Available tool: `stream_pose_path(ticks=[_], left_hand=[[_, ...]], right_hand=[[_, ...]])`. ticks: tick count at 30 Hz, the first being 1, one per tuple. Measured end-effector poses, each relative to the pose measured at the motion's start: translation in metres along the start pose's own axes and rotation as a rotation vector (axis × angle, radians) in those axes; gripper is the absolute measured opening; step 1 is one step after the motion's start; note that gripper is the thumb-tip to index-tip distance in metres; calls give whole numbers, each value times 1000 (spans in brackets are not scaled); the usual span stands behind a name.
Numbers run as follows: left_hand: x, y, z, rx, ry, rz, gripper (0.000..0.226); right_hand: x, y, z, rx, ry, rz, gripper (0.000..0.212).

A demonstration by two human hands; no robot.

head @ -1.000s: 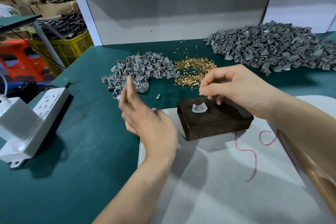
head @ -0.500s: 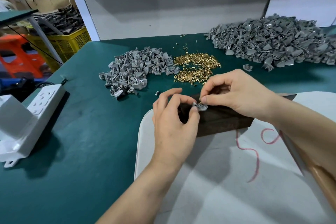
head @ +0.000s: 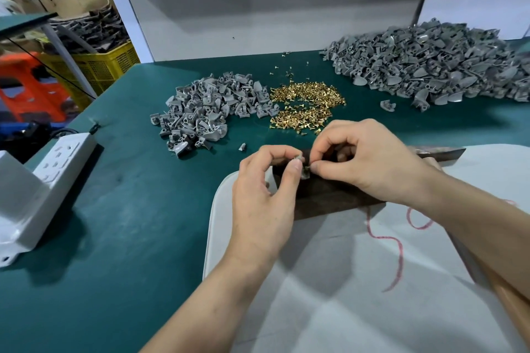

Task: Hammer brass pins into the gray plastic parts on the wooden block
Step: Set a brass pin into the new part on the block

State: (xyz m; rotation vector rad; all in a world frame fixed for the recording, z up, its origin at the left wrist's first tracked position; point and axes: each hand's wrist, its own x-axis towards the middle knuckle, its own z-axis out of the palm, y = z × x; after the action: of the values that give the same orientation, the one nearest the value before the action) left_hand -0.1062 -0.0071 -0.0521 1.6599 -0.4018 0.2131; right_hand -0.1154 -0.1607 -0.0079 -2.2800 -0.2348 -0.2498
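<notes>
A dark wooden block lies on a white sheet in front of me, mostly covered by my hands. On its left end sits a small gray plastic part, pinched by the thumb and forefinger of my left hand. My right hand pinches a brass pin, barely visible, at the part's right side. A pile of loose brass pins lies just beyond the block. No hammer is identifiable; a dark bar pokes out behind my right hand.
A small heap of gray parts lies to the left of the pins, a big heap at the back right. A white power strip sits at the table's left edge. The white sheet carries red scribbles. A yellow crate stands beyond the table.
My left hand came from the open air at the left onto the gray part and pinched it. My right hand lowered its fingertips to the part.
</notes>
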Motion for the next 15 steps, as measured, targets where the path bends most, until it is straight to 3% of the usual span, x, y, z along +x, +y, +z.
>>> stream_pose_path(ticks=[4,11,15], left_hand=[[1,1,-1,-79,-3,1,20],[-1,0,-1,-90,-76,-38,13],[-1,0,-1,-44,-103,-8,25]], right_hand=[[-2,-1,3,7,27,5,16],[-4,-1,6,3,105,28,6],[-4,0,5,-1,102,29,9]])
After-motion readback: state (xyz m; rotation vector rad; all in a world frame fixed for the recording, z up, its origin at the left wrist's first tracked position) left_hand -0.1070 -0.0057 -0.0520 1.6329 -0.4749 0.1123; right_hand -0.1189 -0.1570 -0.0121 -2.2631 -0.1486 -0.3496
